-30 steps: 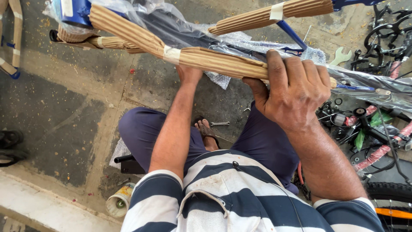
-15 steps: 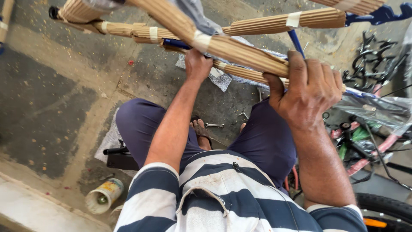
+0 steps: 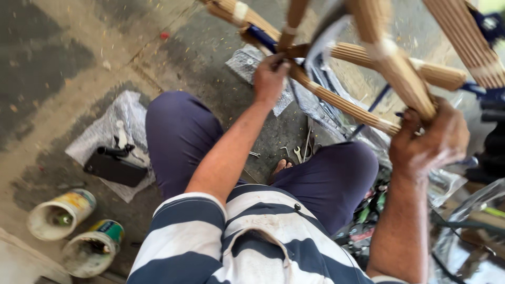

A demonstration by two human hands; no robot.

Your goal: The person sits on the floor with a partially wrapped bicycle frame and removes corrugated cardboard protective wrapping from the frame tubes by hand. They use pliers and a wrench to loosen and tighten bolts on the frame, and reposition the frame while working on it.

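Left hand point(image 3: 269, 79) is clenching a cardboard-wrapped frame tube point(image 3: 336, 100) at the far centre; right hand point(image 3: 428, 139) is grasping another wrapped tube point(image 3: 392, 66) at the right. I'm seeing 2 paint cans point(image 3: 60, 213) sitting on the floor point(image 3: 52, 79), near left.

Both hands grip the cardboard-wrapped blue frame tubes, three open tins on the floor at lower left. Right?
Not quite: the head view shows two open tins, not three. The rest holds: the left hand and right hand both grip the cardboard-wrapped blue frame tubes.
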